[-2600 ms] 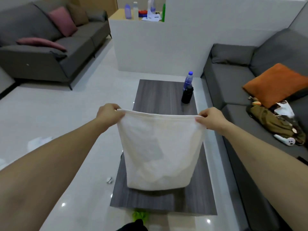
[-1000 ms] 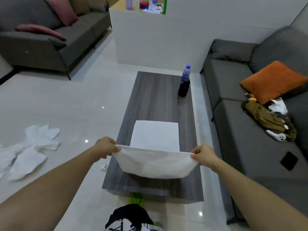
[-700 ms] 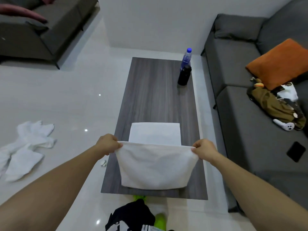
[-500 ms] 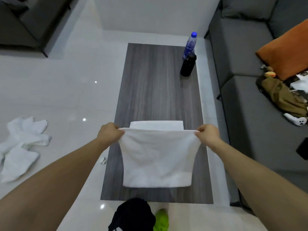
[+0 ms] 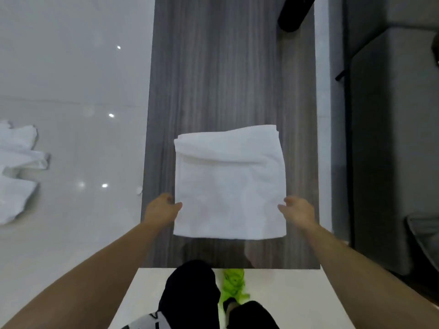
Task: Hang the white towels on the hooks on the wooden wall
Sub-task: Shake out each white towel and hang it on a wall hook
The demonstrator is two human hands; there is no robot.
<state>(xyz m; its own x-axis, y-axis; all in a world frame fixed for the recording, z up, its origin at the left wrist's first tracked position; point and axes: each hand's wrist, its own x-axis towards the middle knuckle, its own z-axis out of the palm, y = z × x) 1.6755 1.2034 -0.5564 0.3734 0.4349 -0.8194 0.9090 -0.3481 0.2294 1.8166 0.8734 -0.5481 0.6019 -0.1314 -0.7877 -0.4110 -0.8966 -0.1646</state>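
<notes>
A folded white towel point(image 5: 229, 191) lies flat on the dark wood-grain coffee table point(image 5: 213, 67), near its front end. The far edge of a second folded white towel point(image 5: 251, 129) shows from under it. My left hand point(image 5: 161, 211) is at the top towel's left edge, thumb touching it and fingers loose. At the right edge my right hand point(image 5: 297, 211) has its fingers apart and holds nothing. No wooden wall or hooks are in view.
Crumpled white towels point(image 5: 16, 167) lie on the glossy floor at the left. A dark bottle point(image 5: 294, 13) stands at the table's far right. A grey sofa point(image 5: 392, 138) runs along the right side. My legs and a green slipper point(image 5: 234, 286) are below the table's front edge.
The towel I held up by its top corners has been lowered flat onto the folded towel on the table. Both hands have loosened at its sides, and my view has tilted down.
</notes>
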